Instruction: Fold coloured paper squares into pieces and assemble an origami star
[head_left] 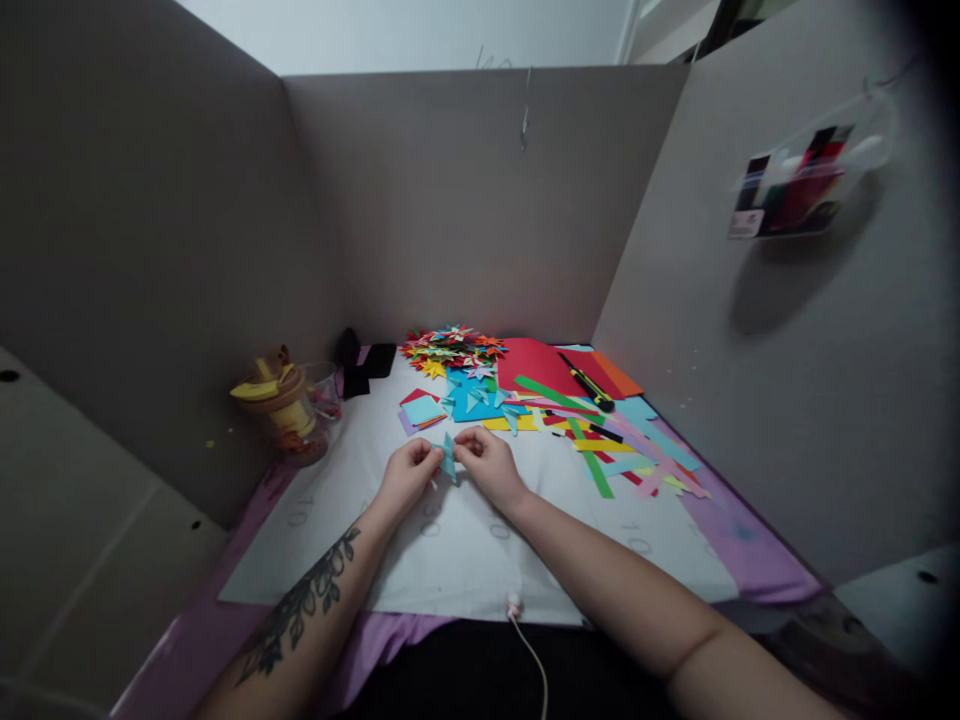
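Note:
Between my two hands, above the white sheet (465, 540), is a small light-blue folded paper piece (448, 458) with pointed ends. My left hand (410, 470) pinches its left side between thumb and fingers. On its right side, my right hand (486, 462) has its fingers closed on the same piece. Just beyond lie several similar light-blue folded pieces (478, 399), partly on a blue sheet (466, 412). A small stack of square papers (422, 411), light blue on top, rests past my left hand.
Colourful paper stars (454, 350) are heaped at the back. Paper strips (600, 450), a red sheet (536, 368) and a yellow-black box cutter (589, 383) lie to the right. At left stands a container with yellow scraps (283, 408). Grey panels (480, 200) surround the table.

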